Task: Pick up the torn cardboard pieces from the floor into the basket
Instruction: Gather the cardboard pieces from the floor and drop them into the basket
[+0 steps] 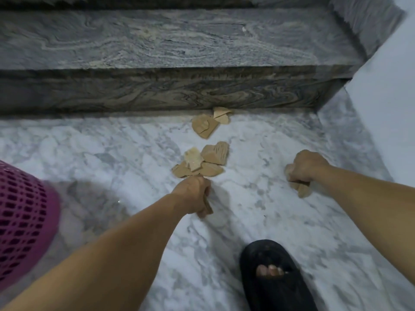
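Several torn brown cardboard pieces lie on the white marble floor. One cluster (pixel 203 161) sits mid-frame, and another (pixel 210 122) lies against the stair riser. My left hand (pixel 193 195) is just below the nearer cluster, fingers curled round a cardboard piece (pixel 207 208) that sticks out beneath it. My right hand (pixel 306 167) is off to the right, gripping cardboard pieces (pixel 301 189) that show under the fist. The pink mesh basket (pixel 24 221) stands at the left edge, partly out of frame.
A dark grey marble stair step (pixel 179 93) rises behind the pieces. A pale wall (pixel 386 108) closes the right side. My foot in a black sandal (pixel 274 279) stands on the floor at the lower right.
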The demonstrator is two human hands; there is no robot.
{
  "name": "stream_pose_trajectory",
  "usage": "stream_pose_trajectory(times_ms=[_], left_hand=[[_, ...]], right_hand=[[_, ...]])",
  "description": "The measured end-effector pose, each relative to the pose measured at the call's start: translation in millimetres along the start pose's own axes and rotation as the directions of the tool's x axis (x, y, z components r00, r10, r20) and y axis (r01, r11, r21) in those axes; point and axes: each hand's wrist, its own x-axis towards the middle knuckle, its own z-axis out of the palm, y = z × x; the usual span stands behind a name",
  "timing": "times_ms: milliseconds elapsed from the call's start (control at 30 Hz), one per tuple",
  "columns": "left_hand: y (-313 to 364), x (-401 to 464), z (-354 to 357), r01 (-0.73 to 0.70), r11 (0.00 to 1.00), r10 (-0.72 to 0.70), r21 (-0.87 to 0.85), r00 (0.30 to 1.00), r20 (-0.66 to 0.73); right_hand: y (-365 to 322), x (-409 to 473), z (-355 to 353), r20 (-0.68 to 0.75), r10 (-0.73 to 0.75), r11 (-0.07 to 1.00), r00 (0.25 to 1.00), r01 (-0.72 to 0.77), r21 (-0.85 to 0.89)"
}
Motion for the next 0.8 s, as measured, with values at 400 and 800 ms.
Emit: stream_pose_trajectory(times_ms=[400, 800], left_hand=[[-36, 17, -50, 0.214, 0.95, -0.271, -0.226, 0.926, -0.263], [-27, 33, -42, 0.243, 0.927, -0.321, -0.287, 0.909, -0.266]], right_hand=[[-149, -1, -12, -0.042, -0.412, 0.85, 0.91, 0.401, 0.342], [-183, 17, 2, -0.081, -0.223, 0.939, 0.971, 0.236, 0.251]])
